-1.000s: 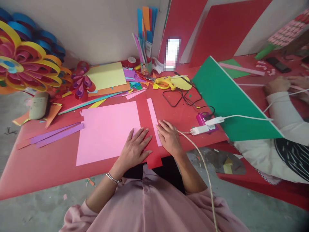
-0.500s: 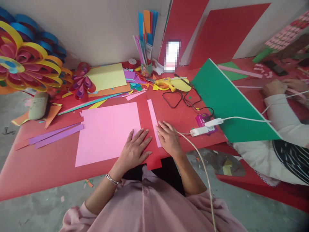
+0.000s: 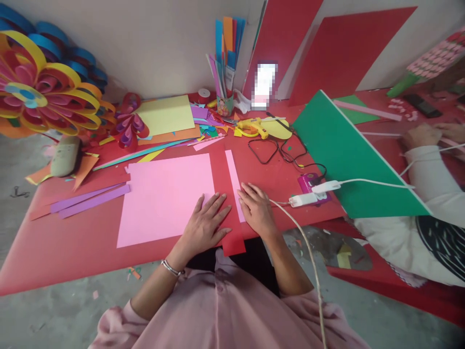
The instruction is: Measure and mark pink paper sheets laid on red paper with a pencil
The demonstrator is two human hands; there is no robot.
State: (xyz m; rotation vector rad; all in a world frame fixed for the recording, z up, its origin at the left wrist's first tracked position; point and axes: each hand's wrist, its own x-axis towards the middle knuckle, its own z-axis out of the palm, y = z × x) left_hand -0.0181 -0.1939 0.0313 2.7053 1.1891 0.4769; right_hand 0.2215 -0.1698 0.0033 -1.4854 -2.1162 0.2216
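My left hand [image 3: 203,224] lies flat with fingers spread, pressing on a red paper strip [image 3: 220,177] and the right edge of a square pink sheet [image 3: 163,194]. The red strip overlaps the table's front edge. A narrow pink paper strip [image 3: 232,169] lies along the red strip's right side. My right hand [image 3: 258,209] rests palm down at that pink strip, its fingers stretched out and the fingertips touching the strip's right edge. Neither hand has anything in its grip.
Purple strips [image 3: 92,201] lie left. Behind are a yellow glue gun [image 3: 252,127], a cup of paper strips [image 3: 225,105], scraps and a quilled paper flower [image 3: 36,92]. Right stand a green board [image 3: 348,165] and a plugged-in power socket [image 3: 308,183]; a co-worker's sleeve [image 3: 426,165] shows beyond.
The camera view has turned slightly left, so everything sits a little further right in the picture. Both hands and the papers keep the same places on the table.
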